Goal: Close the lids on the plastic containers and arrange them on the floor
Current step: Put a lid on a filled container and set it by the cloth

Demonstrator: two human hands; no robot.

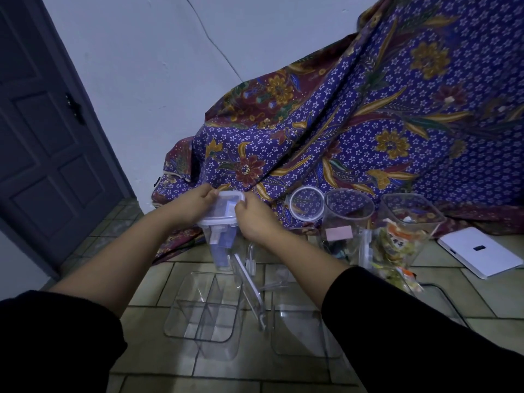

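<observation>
Container [219,245] with its lid [224,208] being seated, dead centre

Lid is gripped at 9 o'clock by the left hand [195,204] and pinched at 3 o'clock by the right hand [255,219], fingers curled over the rim. Container is stood at 12 o'clock from the tray [175,316]. Clear plastic, so probably light, stiff and a bit slick, and best held at the lid edges.

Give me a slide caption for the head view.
The left hand and right hand grip the lid atop a clear container; a lidless round jar stands nearby.
</observation>
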